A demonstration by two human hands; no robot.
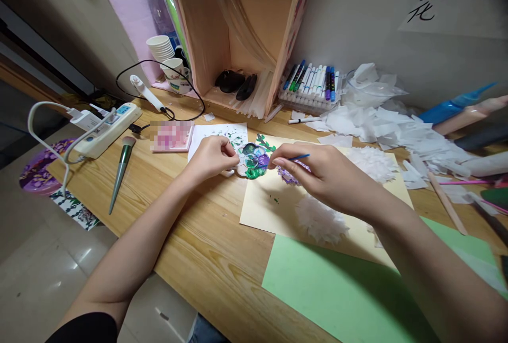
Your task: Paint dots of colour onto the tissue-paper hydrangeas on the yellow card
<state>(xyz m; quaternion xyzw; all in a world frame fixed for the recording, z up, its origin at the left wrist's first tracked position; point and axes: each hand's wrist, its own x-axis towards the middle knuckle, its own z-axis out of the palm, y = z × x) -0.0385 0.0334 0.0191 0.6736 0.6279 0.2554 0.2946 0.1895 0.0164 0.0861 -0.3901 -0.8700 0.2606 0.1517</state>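
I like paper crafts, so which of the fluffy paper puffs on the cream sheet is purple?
The near-palette puff, partly hidden by the right hand: its visible part is purple, while the lower puff and rightmost puff look whitish.

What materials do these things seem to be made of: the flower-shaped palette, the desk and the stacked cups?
Palette: probably smooth plastic; its pale, rounded wells look moulded.
Desk: wood or a wood-look surface, with a slight sheen; long grain lines show.
Stacked cups: likely white paper, judging by their thin nested rims, though plastic is possible.
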